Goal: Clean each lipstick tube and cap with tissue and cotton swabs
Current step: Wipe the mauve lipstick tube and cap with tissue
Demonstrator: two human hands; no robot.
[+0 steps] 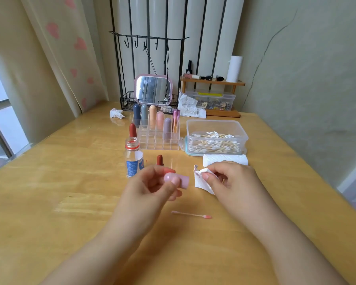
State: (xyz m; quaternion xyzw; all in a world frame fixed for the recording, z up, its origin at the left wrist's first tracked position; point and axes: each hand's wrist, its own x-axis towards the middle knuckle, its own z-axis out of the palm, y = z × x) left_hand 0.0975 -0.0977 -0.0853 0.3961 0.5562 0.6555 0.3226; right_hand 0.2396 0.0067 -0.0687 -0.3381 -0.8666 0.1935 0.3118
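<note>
The left hand (162,182) pinches a pink lipstick cap (178,179) between thumb and fingertips, holding it above the desk (70,182). The cap lies on its side, its long axis running left to right, rounded closed end under the thumb and open mouth facing right. Just beside that mouth, a small gap away, the right hand (230,177) has its grip pressed together on a crumpled piece of tissue (201,179) that carries faint pink marks.

So the cap's open end points straight at the tissue, and the right hand is the nearer one to it. Judging from this, the likely next move is bringing the tissue left into or around the cap's mouth while the left hand steadies or turns it.

A used cotton swab (191,214) with pink tips lies on the desk in front of both hands. Behind the left hand stands the uncapped lipstick tube (159,160), its red bullet exposed, next to a small open bottle (133,157). Further back, a clear organiser (158,138) holds 6 capped lipsticks, and a tub of cotton swabs (215,138) sits to its right.
</note>
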